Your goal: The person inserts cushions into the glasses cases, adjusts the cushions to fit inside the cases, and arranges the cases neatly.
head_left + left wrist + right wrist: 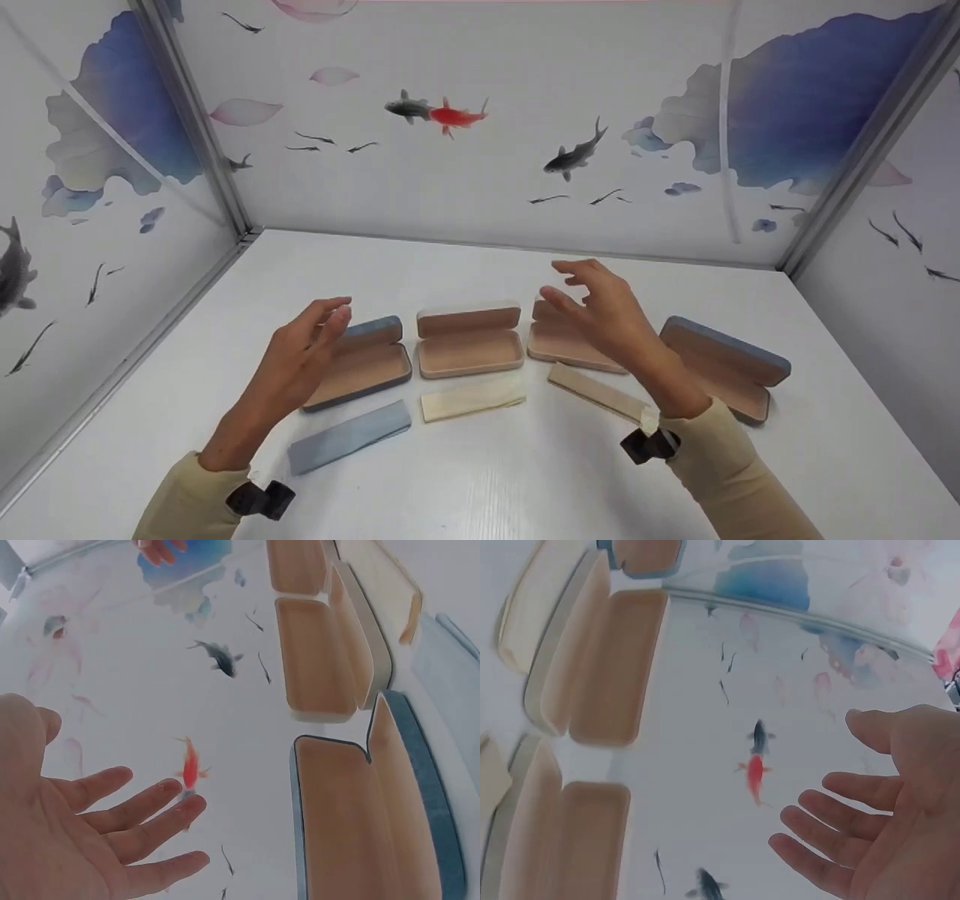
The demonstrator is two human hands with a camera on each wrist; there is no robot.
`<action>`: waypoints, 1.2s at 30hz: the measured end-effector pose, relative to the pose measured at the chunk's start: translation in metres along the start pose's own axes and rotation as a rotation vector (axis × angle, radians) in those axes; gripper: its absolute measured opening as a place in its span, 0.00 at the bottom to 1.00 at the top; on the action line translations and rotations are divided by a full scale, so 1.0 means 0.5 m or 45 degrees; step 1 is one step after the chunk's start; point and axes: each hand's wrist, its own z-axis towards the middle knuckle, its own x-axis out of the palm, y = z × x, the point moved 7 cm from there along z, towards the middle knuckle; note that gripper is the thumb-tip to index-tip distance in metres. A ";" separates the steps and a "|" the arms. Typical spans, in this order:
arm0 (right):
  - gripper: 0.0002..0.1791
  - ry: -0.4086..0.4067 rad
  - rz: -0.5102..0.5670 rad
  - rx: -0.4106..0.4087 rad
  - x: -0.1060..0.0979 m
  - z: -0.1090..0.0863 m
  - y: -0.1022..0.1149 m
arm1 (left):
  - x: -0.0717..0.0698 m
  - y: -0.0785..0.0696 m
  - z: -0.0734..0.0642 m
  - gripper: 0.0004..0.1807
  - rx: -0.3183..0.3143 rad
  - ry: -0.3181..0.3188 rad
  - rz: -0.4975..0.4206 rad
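Note:
My left hand hovers over the blue glasses case at the left, fingers relaxed and holding nothing. My right hand, also empty with loosely spread fingers, hangs above a cream glasses case and hides part of it. Between the hands stands another cream case. At the right, a second blue case sits angled, partly behind my right forearm. All these cases have raised lids and bare tan linings. The left wrist view shows the left hand spread; the right wrist view shows the right hand likewise.
Folded cloths lie in front of the cases: a light blue one, a pale yellow one and a beige one beside my right wrist. White panels with painted fish enclose the white table at the back and sides.

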 end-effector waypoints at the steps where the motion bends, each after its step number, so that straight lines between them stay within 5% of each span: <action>1: 0.27 -0.001 0.057 -0.002 0.007 -0.004 0.006 | -0.002 0.003 -0.004 0.27 -0.015 -0.013 -0.020; 7: 0.26 0.014 0.278 0.053 0.044 -0.017 0.037 | -0.014 0.029 -0.030 0.30 -0.178 -0.075 -0.046; 16: 0.21 -0.058 0.361 0.000 0.120 -0.021 0.084 | -0.029 0.088 -0.071 0.31 -0.347 -0.093 -0.015; 23: 0.23 -0.001 0.390 -0.030 0.186 -0.022 0.111 | -0.026 0.159 -0.084 0.26 -0.474 -0.084 0.012; 36: 0.22 0.210 0.526 0.017 0.315 -0.032 0.124 | 0.002 0.264 -0.102 0.30 -0.669 0.153 -0.008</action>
